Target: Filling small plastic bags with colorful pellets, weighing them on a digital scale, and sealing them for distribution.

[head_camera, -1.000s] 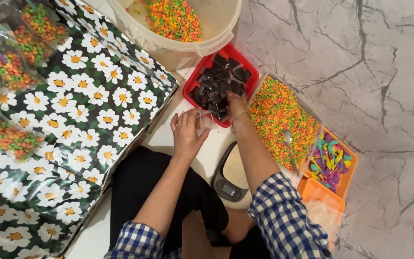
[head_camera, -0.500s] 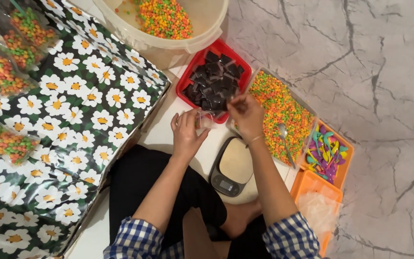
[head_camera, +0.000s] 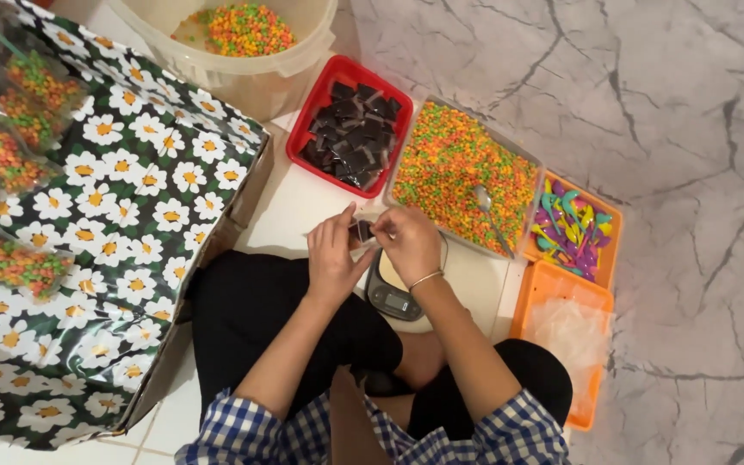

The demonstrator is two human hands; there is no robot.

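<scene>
Marble floor lay under us, with bins of coloured snack crowded around our knees.

Going left to right: the daisy-print cloth (head_camera: 122,224) carried filled bags; our left hand (head_camera: 333,258) and right hand (head_camera: 408,244) met above the small scale (head_camera: 393,297), fingertips of both pinched shut on one dark sachet (head_camera: 361,231). It sat between the two hands, equally near to each, its long axis too hidden to tell. Beyond stood the red tray (head_camera: 303,129) of dark sachets, the clear tub (head_camera: 462,176) of pellets and the orange tray (head_camera: 600,250) of spoons.
</scene>
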